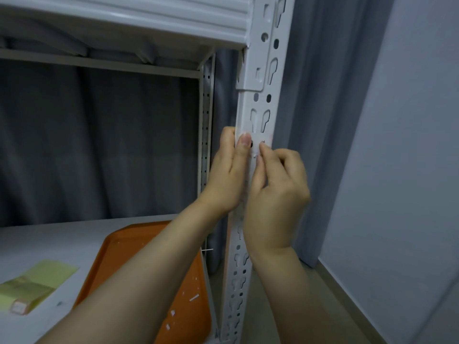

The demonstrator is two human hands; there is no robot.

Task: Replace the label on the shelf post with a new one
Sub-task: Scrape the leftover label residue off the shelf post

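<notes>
My left hand [227, 175] gripped the white shelf post [260, 115] from its left side; the fingers curled round the post's edge out of sight, and the thumb [244, 142] lay flat on the front face, just beside one of the dark holes. My right hand [278, 184] was up against the same stretch of post, touching the left; its fingers were curled in tight, and the forefinger and thumb tips pinched at the label [255, 151], which showed as a ragged white patch stuck on the front of the post between the two hands; how much of it was lifted I could not tell, since my fingertips covered part of it.

Below my forearms an orange tray [129, 244] sat on the lower shelf [49, 239], close to the post; small white scraps [194, 297] lay scattered on it. Further left on that shelf lay a yellow-green sheet [42, 276], flat, well apart from the tray. The upper shelf [149, 16] met the post above my hands; a grey curtain [99, 145] hung behind the rack, and a pale wall [409, 145] stood to the right.
</notes>
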